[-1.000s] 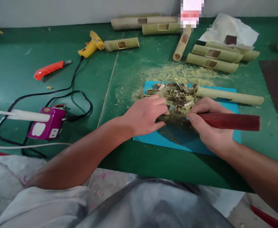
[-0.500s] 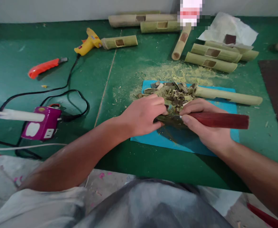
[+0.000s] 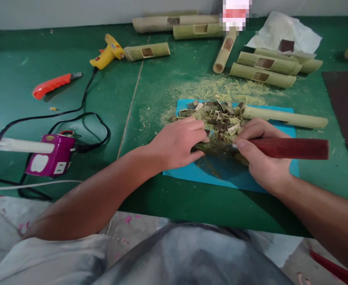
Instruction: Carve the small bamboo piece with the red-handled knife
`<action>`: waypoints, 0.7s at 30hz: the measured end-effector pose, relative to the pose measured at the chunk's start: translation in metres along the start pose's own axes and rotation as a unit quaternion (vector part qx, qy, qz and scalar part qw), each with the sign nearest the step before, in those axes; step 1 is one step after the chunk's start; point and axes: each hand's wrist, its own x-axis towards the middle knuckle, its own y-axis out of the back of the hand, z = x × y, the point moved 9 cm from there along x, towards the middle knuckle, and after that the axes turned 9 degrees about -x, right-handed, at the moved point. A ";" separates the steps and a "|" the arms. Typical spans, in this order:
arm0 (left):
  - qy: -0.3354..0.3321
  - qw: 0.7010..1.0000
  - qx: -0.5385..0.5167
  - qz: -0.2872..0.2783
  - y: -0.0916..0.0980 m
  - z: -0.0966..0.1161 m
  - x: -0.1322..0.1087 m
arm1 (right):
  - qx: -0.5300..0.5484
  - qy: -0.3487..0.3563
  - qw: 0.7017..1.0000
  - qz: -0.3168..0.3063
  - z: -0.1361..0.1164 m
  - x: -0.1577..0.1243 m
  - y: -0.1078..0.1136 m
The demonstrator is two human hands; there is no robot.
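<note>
Pinching the near end of a dark, strip-like piece (image 3: 213, 149) between thumb and fingers, the left hand (image 3: 184, 140) is bracing it over the front half of the blue sheet (image 3: 191, 171). The right hand (image 3: 261, 154) is wrapping its fingers around the red-handled tool (image 3: 292, 149), with thumb and forefinger pressing close to the metal where it is meeting the piece. Progress is appearing partial: chips (image 3: 221, 118) are heaping on the sheet and pale dust (image 3: 221, 89) is covering the bench behind, while several bamboo tubes (image 3: 273, 79) are lying farther back with rectangular windows already cut. The held piece is showing no finished opening, so work on it is judged to be continuing. A pale tube (image 3: 286, 116) is resting across the sheet's right side, untouched by the tool; its underside is not showing. The tool's edge is hiding almost wholly behind the right fingers and shadow, and its shape is escaping identification. The left fingertips are curling out of sight. A pixelated patch (image 3: 236, 16) is masking the far end of one upended-looking tube (image 3: 225, 55).
</note>
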 end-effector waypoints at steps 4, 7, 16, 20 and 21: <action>0.001 1.000 -0.002 -0.002 -0.001 0.000 0.000 | 0.010 0.009 0.999 0.038 0.005 -0.004 0.006; 0.001 1.000 -0.002 0.002 -0.001 0.000 0.000 | 0.013 0.032 0.998 0.057 0.003 -0.005 0.009; 0.004 1.000 -0.003 0.000 0.000 0.000 0.000 | -0.003 0.028 0.999 -0.025 -0.002 0.003 -0.004; 0.007 1.000 -0.011 0.002 0.000 0.000 0.000 | -0.007 0.021 0.999 -0.040 -0.004 0.005 -0.005; 0.008 1.000 -0.012 0.002 0.000 0.000 0.000 | -0.006 0.019 0.999 -0.044 -0.004 0.005 -0.006</action>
